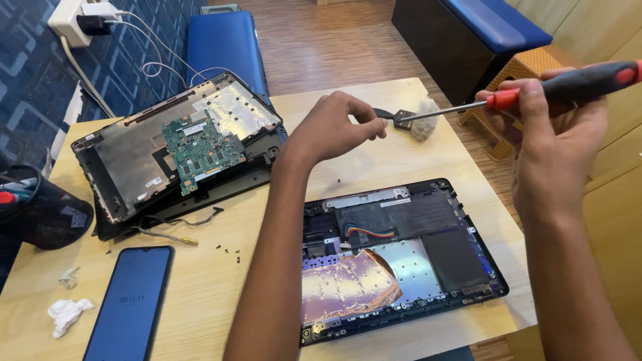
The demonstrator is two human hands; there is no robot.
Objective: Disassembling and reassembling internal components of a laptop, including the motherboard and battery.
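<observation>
My left hand [334, 127] is raised over the wooden table [401, 154], pinching a small dark metal part [396, 117] between its fingertips. My right hand [555, 127] grips a screwdriver [575, 83] with a red and black handle; its shaft tip touches that small part. Below both arms lies an opened laptop base [428, 241], showing a dark battery, coloured wires and copper foil. A second opened laptop shell [134, 160] with a loose green circuit board [204, 150] on it sits at the far left.
A dark smartphone [130, 301] lies at the near left beside crumpled white tissue [67, 314]. Tiny black screws [231, 253] are scattered mid-table. A grey fluffy wad [424, 124] lies near the far edge. A dark pouch [43, 214] sits at the left. Blue benches stand behind.
</observation>
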